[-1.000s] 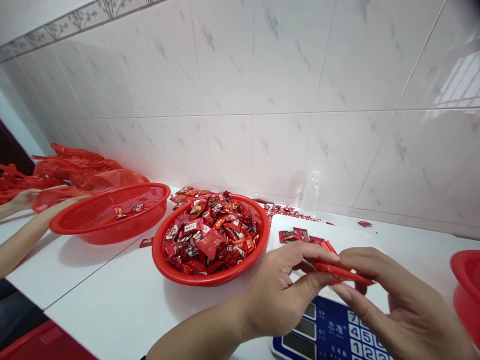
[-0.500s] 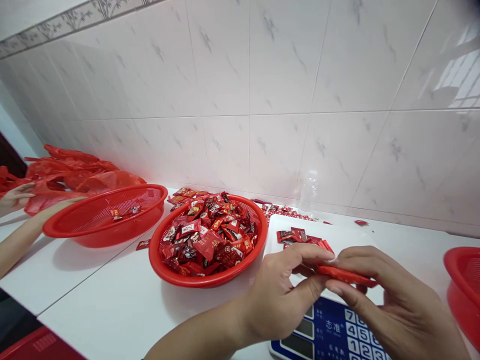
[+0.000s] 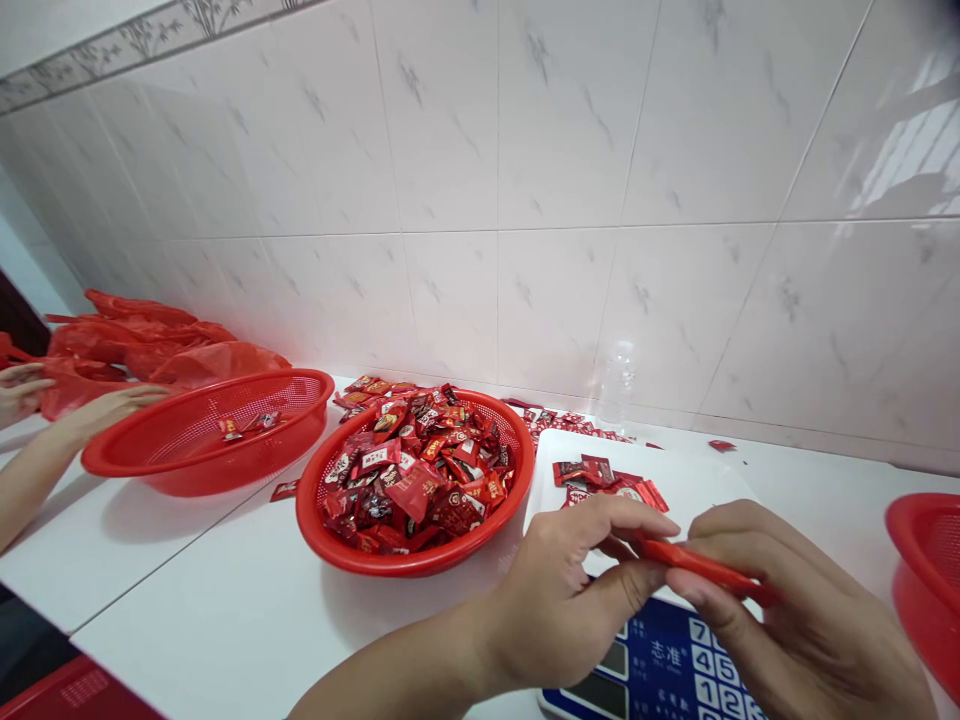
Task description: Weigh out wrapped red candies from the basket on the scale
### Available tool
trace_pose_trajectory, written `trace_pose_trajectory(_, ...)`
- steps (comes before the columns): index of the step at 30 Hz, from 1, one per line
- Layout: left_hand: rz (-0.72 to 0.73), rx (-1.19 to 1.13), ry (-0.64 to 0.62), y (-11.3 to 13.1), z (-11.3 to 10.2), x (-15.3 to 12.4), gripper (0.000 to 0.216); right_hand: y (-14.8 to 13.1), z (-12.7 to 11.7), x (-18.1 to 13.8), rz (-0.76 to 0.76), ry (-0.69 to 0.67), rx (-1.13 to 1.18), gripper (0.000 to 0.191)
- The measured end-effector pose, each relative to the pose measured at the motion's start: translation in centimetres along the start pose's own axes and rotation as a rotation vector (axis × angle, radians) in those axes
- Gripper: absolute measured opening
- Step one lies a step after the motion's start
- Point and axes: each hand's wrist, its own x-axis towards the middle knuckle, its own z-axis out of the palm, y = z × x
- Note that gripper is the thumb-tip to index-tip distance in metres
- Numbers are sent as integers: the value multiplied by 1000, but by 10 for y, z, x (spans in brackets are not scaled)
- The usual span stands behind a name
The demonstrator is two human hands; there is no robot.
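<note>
A thin, flat red packet [image 3: 709, 567] is pinched between both my hands above a digital weighing scale. My left hand [image 3: 570, 590] closes its thumb and fingers on the packet's left end. On its right end, the thumb and fingers of my right hand [image 3: 787, 600] are pressed together. The packet is seen nearly edge-on, so its face is hidden. Behind my hands, several small red wrapped sweets [image 3: 600, 476] lie on the scale's white pan [image 3: 697, 470]. My hands cover part of the blue keypad panel [image 3: 664, 655].
Left of the scale stands a red basket [image 3: 328, 543] heaped with wrapped sweets. Another red basket [image 3: 195, 480] holds a few. A co-worker's hands [image 3: 112, 410] are near red plastic bags [image 3: 142, 335]. A clear bottle [image 3: 619, 385] stands by the wall; a red basket [image 3: 919, 560] is at right.
Both my hands have shifted slightly right with the red packet, which now tilts down more to the right. At far left, the co-worker's hands have moved a little.
</note>
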Motion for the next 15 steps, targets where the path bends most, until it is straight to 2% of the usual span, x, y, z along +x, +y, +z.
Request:
trace_pose_trajectory(7, -10, 37, -6, 0, -1, -1, 24, -2, 3, 2, -35, 45, 58, 12)
trace_pose_trajectory(11, -11, 49, 24, 0, -4, -1, 32, -1, 5, 7, -13, 61, 97, 12)
trace_pose_trajectory(15, 24, 42, -3, -2, -5, -1, 42, -1, 3, 10, 51, 14, 138, 25)
